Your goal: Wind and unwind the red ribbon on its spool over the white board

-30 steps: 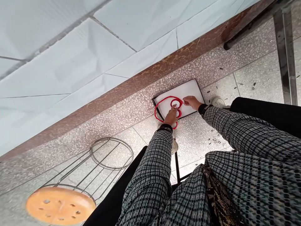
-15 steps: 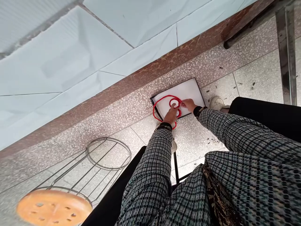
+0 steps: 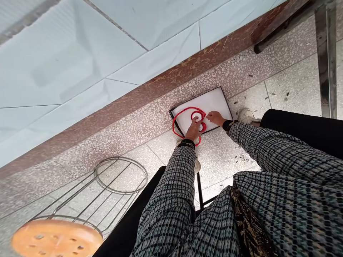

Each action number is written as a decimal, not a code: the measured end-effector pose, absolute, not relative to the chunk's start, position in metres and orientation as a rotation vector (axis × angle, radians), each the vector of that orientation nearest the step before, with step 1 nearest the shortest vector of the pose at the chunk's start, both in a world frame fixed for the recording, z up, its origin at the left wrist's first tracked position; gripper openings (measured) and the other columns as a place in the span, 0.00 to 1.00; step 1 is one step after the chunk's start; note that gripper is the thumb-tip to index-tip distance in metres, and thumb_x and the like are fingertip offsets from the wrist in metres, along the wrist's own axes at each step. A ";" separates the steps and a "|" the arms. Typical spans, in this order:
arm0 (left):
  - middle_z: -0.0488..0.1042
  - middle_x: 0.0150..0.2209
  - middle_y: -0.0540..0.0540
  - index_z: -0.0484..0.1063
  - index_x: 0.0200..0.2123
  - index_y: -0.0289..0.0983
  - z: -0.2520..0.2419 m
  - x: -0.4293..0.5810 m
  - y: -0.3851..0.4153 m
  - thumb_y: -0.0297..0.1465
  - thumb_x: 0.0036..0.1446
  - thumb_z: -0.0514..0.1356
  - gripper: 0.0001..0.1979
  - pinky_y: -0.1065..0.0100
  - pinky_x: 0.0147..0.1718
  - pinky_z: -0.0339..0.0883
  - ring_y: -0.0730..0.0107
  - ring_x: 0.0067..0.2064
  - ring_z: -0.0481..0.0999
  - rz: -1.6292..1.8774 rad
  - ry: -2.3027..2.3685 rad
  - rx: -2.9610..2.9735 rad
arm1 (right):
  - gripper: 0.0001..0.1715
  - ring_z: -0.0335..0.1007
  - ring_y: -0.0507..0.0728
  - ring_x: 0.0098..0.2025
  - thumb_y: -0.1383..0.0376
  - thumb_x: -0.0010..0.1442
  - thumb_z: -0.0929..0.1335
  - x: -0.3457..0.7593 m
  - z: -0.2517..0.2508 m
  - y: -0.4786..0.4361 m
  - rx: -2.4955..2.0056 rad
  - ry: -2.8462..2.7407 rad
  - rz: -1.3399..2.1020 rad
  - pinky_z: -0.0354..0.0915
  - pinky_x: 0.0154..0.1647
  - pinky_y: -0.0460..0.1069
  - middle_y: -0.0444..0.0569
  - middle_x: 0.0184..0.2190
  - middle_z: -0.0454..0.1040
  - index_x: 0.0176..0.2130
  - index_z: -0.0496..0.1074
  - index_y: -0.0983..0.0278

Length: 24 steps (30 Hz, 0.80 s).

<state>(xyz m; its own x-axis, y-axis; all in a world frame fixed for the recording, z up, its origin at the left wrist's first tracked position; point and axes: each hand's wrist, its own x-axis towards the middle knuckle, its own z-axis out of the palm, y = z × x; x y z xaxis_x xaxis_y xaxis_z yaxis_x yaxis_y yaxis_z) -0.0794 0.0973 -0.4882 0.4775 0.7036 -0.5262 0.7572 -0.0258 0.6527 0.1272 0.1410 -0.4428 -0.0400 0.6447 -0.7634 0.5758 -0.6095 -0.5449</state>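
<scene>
A white board with a black frame [image 3: 214, 100] lies flat on the terrazzo floor by the wall. A red cord [image 3: 179, 115] is looped on it in a big ring with small coils near the middle. My left hand [image 3: 193, 130] presses its fingers down on the small coils. My right hand [image 3: 215, 117] pinches the cord beside the upper small coil. Both arms wear checked sleeves.
A wire-framed stool with an orange perforated seat [image 3: 56, 238] lies on its side at the lower left. A metal table leg [image 3: 324, 57] stands at the right. A white shoe [image 3: 245, 115] rests next to the board. Small dark scraps [image 3: 242, 159] litter the floor.
My right hand slid left along the board to the small coil and now pinches it. The small coils look tighter. The view drifted slightly.
</scene>
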 end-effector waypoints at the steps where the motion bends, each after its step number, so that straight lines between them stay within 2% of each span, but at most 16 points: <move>1: 0.55 0.77 0.35 0.71 0.66 0.40 -0.490 -0.080 0.097 0.24 0.57 0.70 0.33 0.58 0.63 0.76 0.55 0.66 0.76 -0.063 1.247 1.748 | 0.24 0.77 0.63 0.55 0.57 0.73 0.72 0.128 -0.443 0.142 -2.160 -1.361 1.772 0.77 0.55 0.61 0.56 0.59 0.75 0.62 0.74 0.65; 4: 0.55 0.77 0.35 0.70 0.66 0.40 -0.493 -0.081 0.097 0.24 0.56 0.70 0.34 0.57 0.63 0.77 0.54 0.66 0.77 -0.057 1.243 1.746 | 0.22 0.78 0.62 0.54 0.57 0.73 0.72 0.130 -0.442 0.144 -2.216 -1.352 1.799 0.77 0.54 0.60 0.56 0.58 0.76 0.61 0.75 0.65; 6: 0.55 0.77 0.34 0.70 0.66 0.40 -0.493 -0.081 0.097 0.24 0.55 0.70 0.35 0.57 0.62 0.77 0.53 0.65 0.77 -0.057 1.239 1.745 | 0.19 0.79 0.60 0.50 0.57 0.74 0.72 0.131 -0.442 0.146 -2.241 -1.342 1.797 0.78 0.51 0.58 0.54 0.54 0.78 0.57 0.76 0.66; 9: 0.55 0.77 0.34 0.71 0.65 0.40 -0.492 -0.080 0.098 0.23 0.53 0.71 0.36 0.56 0.61 0.77 0.52 0.65 0.78 -0.067 1.251 1.729 | 0.11 0.81 0.56 0.40 0.62 0.74 0.72 0.133 -0.440 0.147 -2.279 -1.307 1.774 0.76 0.43 0.51 0.51 0.37 0.81 0.45 0.80 0.70; 12: 0.55 0.77 0.36 0.71 0.65 0.42 -0.491 -0.079 0.098 0.22 0.52 0.71 0.37 0.55 0.62 0.77 0.52 0.65 0.77 -0.073 1.264 1.699 | 0.11 0.80 0.55 0.34 0.68 0.73 0.71 0.134 -0.438 0.148 -2.299 -1.268 1.747 0.72 0.39 0.46 0.48 0.26 0.78 0.37 0.80 0.70; 15: 0.55 0.77 0.36 0.70 0.65 0.43 -0.491 -0.079 0.098 0.22 0.52 0.70 0.36 0.53 0.64 0.76 0.52 0.66 0.76 -0.044 1.260 1.677 | 0.11 0.80 0.55 0.35 0.67 0.73 0.71 0.131 -0.438 0.149 -2.286 -1.230 1.745 0.73 0.40 0.47 0.48 0.28 0.79 0.38 0.80 0.70; 18: 0.55 0.77 0.37 0.71 0.63 0.42 -0.492 -0.079 0.097 0.22 0.52 0.71 0.35 0.54 0.66 0.74 0.53 0.68 0.74 -0.014 1.256 1.666 | 0.15 0.80 0.57 0.42 0.59 0.73 0.72 0.127 -0.440 0.150 -2.253 -1.175 1.762 0.77 0.45 0.53 0.52 0.44 0.81 0.50 0.78 0.69; 20: 0.55 0.76 0.37 0.72 0.62 0.42 -0.492 -0.078 0.097 0.22 0.52 0.71 0.34 0.56 0.67 0.73 0.53 0.69 0.73 -0.007 1.254 1.664 | 0.17 0.80 0.58 0.46 0.58 0.74 0.72 0.125 -0.442 0.151 -2.230 -1.125 1.759 0.79 0.46 0.55 0.52 0.50 0.79 0.55 0.77 0.67; 21: 0.55 0.76 0.37 0.72 0.62 0.42 -0.492 -0.078 0.097 0.22 0.52 0.71 0.34 0.56 0.67 0.73 0.53 0.69 0.73 -0.008 1.254 1.663 | 0.15 0.80 0.57 0.45 0.59 0.74 0.72 0.124 -0.443 0.152 -2.221 -1.098 1.750 0.78 0.46 0.54 0.52 0.49 0.79 0.54 0.77 0.68; 24: 0.55 0.76 0.37 0.72 0.62 0.41 -0.490 -0.077 0.098 0.23 0.52 0.72 0.34 0.58 0.63 0.76 0.54 0.66 0.75 -0.036 1.264 1.671 | 0.08 0.78 0.52 0.36 0.67 0.75 0.69 0.117 -0.448 0.154 -2.204 -1.005 1.726 0.74 0.40 0.46 0.48 0.36 0.80 0.44 0.78 0.69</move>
